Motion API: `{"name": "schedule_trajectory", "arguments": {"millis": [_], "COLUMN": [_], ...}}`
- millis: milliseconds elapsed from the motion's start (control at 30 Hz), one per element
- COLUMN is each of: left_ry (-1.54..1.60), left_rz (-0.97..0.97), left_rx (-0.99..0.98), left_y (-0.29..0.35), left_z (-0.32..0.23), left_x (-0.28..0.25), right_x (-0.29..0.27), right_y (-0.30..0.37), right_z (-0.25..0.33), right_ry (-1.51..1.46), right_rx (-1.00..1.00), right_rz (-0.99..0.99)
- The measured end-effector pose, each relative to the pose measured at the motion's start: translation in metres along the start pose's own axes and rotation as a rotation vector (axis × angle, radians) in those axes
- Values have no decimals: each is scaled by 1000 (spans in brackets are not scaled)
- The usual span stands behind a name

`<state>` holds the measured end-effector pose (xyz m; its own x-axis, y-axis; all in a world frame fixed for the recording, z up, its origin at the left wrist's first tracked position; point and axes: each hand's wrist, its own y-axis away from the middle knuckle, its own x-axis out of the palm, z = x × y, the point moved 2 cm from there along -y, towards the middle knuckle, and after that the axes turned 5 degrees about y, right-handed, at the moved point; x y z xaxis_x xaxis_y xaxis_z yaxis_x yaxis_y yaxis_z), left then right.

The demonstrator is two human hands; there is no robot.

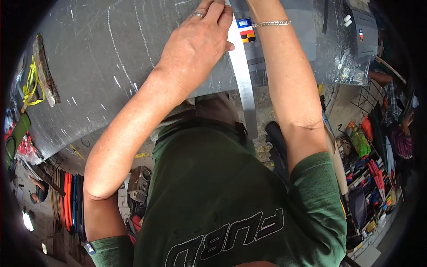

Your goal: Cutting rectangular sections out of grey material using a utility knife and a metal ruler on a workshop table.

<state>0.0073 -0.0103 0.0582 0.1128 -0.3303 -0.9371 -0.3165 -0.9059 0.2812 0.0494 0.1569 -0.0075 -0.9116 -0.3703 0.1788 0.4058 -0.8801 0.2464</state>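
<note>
My left hand (195,42), with a ring on one finger, presses down on a long shiny metal ruler (243,73). Its thumb rests at the ruler's edge, and some fingertips are cut off by the top of the view. The ruler's near end sticks out past the table edge towards my body. Grey fabric (302,33) lies beneath and beside it, with a small patch of coloured flags (246,30) just right of the ruler. My right forearm, wearing a chain bracelet (272,23), reaches over the fabric; the right hand itself is beyond the top edge.
The dark table (102,58) bears white chalk lines and scratches. At its left lie a worn wooden bar (45,71) and a yellow strap (32,82). On the right are white rolls (347,20), another patched grey piece (362,33) and shelves of coloured material (364,178). Other people are at both sides.
</note>
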Motion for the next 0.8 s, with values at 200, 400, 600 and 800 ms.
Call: {"name": "schedule_trajectory", "arguments": {"millis": [200, 400, 600, 800], "left_ry": [155, 80, 157, 589], "left_rz": [-893, -402, -431, -409], "left_rx": [268, 11, 97, 69], "left_y": [15, 44, 55, 69], "left_z": [26, 66, 83, 83], "left_x": [47, 51, 33, 16], "right_x": [1, -79, -69, -5], "right_y": [27, 157, 313, 328], "right_z": [71, 47, -18, -18], "right_ry": [-192, 916, 1046, 1102], "right_rx": [549, -47, 398, 170], "right_rz": [-52, -268, -340, -393]}}
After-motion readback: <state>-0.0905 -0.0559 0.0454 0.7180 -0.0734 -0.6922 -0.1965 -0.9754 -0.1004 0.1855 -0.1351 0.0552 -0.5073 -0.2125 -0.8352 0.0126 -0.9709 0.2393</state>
